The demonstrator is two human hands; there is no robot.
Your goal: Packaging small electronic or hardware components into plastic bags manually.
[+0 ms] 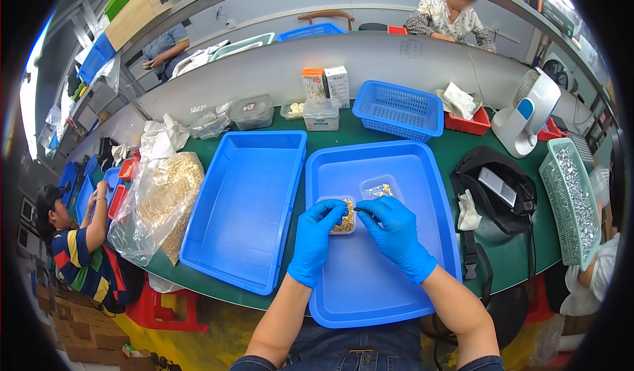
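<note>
Tweezers point(362, 210), dark and thin, are pinched in the closed fingers of the gloved right hand point(396, 232), tips over a small clear tub point(343, 216) of golden parts. Gloved left hand point(316, 234) curls around that tub's near side, steadying it on the floor of a blue tray point(370, 285). Second tub point(380, 187) lies just behind; an empty-looking blue bin point(244, 206) sits left.

The left hand point(316, 236) covers part of a small clear tub point(343, 216); its tiny yellowish pieces are too small to identify. The dark tool point(362, 210) pinched in the right hand point(395, 232) is mostly hidden by the fingers. Both forearms are cut off at the lower edge. The green basket point(569, 199) blurs toward the rim.
</note>
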